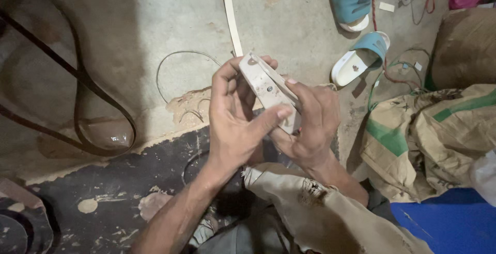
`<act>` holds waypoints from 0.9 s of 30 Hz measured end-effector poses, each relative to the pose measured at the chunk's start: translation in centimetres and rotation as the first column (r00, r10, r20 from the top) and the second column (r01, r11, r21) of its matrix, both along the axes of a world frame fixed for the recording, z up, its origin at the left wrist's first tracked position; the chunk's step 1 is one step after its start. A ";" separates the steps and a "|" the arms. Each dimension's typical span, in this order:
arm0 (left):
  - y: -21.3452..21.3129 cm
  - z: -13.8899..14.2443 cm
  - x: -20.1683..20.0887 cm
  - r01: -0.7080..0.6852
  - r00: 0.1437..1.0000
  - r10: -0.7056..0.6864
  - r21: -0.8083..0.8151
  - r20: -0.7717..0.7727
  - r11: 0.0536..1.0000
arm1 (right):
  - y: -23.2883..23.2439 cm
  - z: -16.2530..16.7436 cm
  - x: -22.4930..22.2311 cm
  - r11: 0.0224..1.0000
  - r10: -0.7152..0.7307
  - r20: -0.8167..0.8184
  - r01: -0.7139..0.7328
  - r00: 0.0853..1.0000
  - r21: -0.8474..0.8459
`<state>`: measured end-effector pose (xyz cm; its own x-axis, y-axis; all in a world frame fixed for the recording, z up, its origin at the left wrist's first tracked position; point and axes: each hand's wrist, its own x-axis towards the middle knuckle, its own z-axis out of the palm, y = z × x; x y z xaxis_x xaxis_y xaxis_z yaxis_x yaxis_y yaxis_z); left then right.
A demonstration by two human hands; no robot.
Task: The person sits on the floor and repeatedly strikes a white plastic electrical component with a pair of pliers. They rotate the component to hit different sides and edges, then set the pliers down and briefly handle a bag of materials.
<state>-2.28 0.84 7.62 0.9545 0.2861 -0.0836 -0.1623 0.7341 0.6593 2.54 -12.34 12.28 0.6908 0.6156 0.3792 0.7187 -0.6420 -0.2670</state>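
Note:
Both of my hands hold a pale, flat metal bracket (pixel 264 86) with small holes, tilted up in front of me over the floor. My left hand (pixel 235 122) wraps it from the left, thumb pressed across its lower face. My right hand (pixel 310 125) supports it from the right and behind, fingers along its edge. Part of the bracket is hidden behind my fingers. A torn tan sleeve (pixel 310 202) covers my right forearm.
A dark rubber belt loop (pixel 77 86) lies on the concrete floor at left. A thin wire (pixel 175 60) and a pale wooden strip (pixel 230 14) lie beyond my hands. Two white-and-teal sandals (pixel 359 52) sit at the top right, woven sacks (pixel 429 135) at right.

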 end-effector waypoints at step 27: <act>1.9 -4.4 1.6 0.178 0.976 -0.199 0.212 0.085 0.961 | -2.2 -1.7 1.0 0.918 0.095 -0.653 0.187 0.752 0.349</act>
